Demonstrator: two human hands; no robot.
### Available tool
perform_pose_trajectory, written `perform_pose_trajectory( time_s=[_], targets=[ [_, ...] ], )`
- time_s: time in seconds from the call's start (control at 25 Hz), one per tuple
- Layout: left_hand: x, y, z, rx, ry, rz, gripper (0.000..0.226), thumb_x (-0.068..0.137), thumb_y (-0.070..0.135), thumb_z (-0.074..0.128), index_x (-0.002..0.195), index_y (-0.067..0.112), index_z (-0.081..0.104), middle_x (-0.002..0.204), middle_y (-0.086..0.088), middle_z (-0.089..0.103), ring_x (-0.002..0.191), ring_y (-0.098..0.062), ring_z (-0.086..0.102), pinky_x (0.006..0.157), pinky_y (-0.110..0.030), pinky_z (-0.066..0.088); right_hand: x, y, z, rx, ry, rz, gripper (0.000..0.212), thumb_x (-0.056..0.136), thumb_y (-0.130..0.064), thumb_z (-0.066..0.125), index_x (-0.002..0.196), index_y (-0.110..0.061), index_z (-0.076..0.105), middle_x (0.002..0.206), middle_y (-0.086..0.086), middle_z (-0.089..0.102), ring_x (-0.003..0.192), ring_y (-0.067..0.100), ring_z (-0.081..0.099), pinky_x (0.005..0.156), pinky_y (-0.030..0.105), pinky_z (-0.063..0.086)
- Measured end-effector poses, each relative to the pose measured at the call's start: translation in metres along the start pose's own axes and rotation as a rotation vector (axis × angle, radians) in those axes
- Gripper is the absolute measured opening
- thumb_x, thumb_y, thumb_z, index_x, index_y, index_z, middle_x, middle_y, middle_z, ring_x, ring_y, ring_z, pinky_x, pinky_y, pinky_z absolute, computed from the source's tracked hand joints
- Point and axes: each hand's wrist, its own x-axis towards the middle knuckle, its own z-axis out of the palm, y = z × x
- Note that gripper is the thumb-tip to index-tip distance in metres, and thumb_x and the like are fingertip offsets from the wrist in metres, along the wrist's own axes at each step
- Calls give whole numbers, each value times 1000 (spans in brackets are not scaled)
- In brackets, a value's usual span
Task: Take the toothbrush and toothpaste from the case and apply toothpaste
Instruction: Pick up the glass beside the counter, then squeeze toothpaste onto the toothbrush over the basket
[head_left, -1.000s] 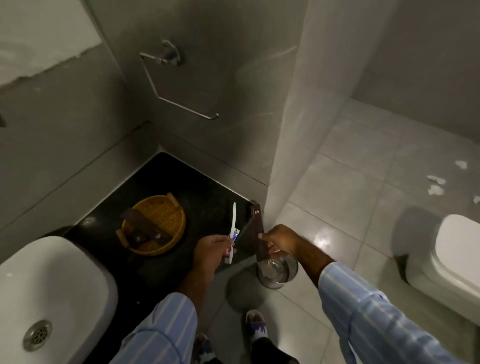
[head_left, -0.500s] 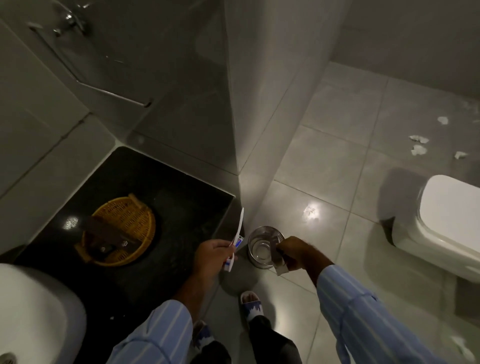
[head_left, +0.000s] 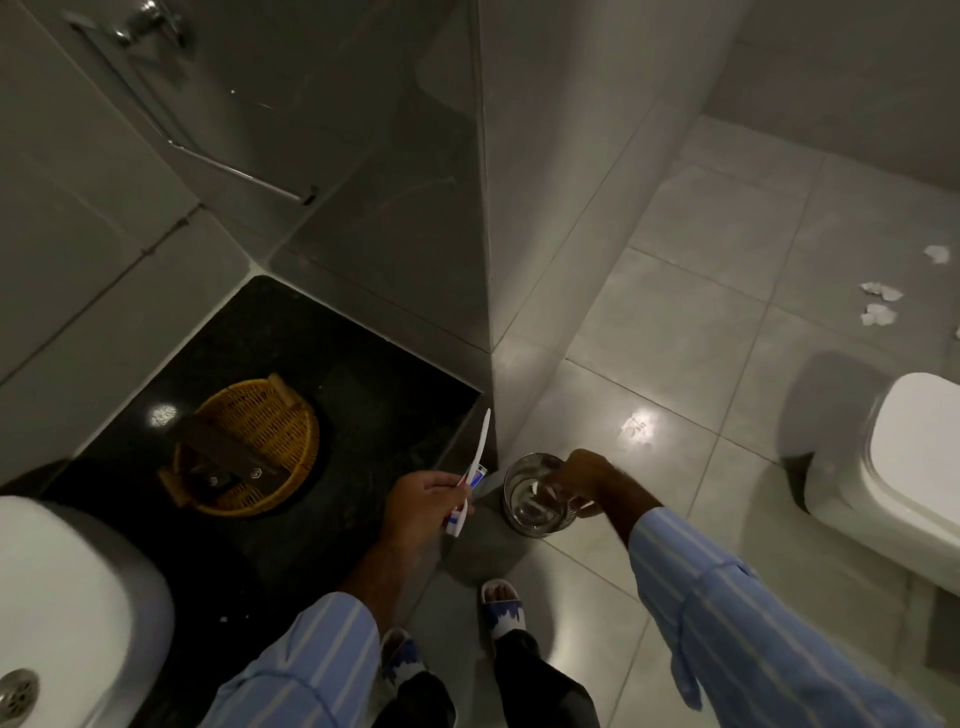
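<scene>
My left hand (head_left: 415, 506) is closed around a white toothbrush (head_left: 480, 441) and a small red, white and blue toothpaste tube (head_left: 460, 519), held together above the edge of the black counter. The brush points up and away from me. My right hand (head_left: 587, 486) hangs over the mouth of a small round metal bin (head_left: 519, 522) on the floor, fingers curled down at its rim. A pale strip shows inside the bin; I cannot tell whether the hand holds anything. A brown case (head_left: 223, 447) lies across a wicker basket (head_left: 291, 415).
The black counter (head_left: 363, 395) carries the basket, with a white basin (head_left: 78, 597) at its left end. A tiled wall corner (head_left: 485, 260) rises just behind the bin. A white toilet (head_left: 909, 467) stands on the right, and paper scraps (head_left: 878, 306) lie on the floor tiles.
One second ago my right hand held a brown case upright above the bin; it has since dropped to the bin's rim and the case is out of sight. My view swung right.
</scene>
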Motion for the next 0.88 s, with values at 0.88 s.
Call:
perform_pose_trajectory(
  time_s=[0.88],
  targets=[
    [-34,41,-192,523,-97,400,17,86,37,69,102,41,74,94,9,77,86,-10,72,77,-28,61,-109,-190,53,-640,-496,-581,41,86,-26,72,124,-12,67,119,8,69,102,18,68,85,23,56]
  ],
)
